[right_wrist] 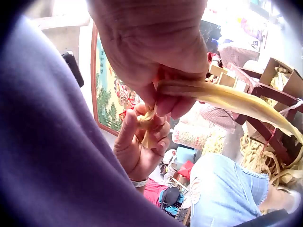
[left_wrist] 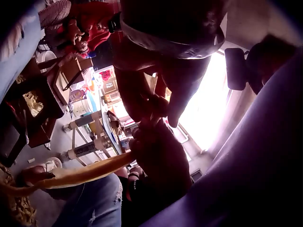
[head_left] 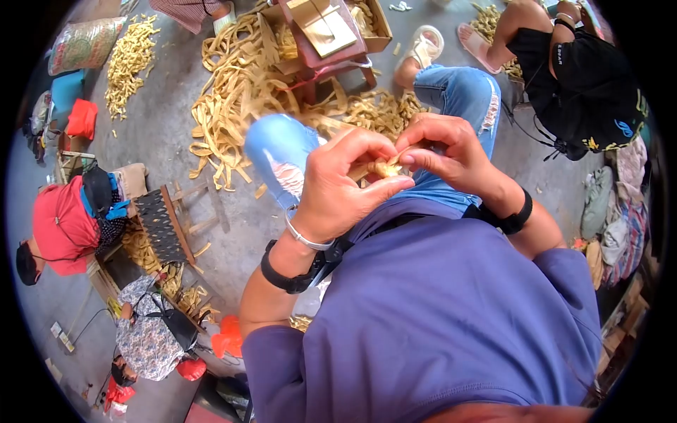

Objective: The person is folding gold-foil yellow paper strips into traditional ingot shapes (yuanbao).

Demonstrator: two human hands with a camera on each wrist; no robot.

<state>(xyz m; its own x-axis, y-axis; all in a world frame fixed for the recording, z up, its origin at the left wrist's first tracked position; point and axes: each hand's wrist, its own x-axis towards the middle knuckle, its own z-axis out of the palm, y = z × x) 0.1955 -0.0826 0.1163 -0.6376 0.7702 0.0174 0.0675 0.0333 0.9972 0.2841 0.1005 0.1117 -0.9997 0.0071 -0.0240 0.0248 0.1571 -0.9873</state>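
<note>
In the head view, my left hand and right hand meet in front of the body, over the lap. Between them is a small folded, knotted piece of a soft yellow strip. The right wrist view shows the left fingers curled around the knotted part. There, the right thumb and fingers pinch the strip close above it. A long flat tail of the strip runs out from the right hand. It also hangs free in the left wrist view, as a broad pale band.
A heap of long yellow strips covers the floor ahead, beside a dark red stool. Short knotted pieces lie in a pile at left. Other people sit around, one in black at right and one in red at left.
</note>
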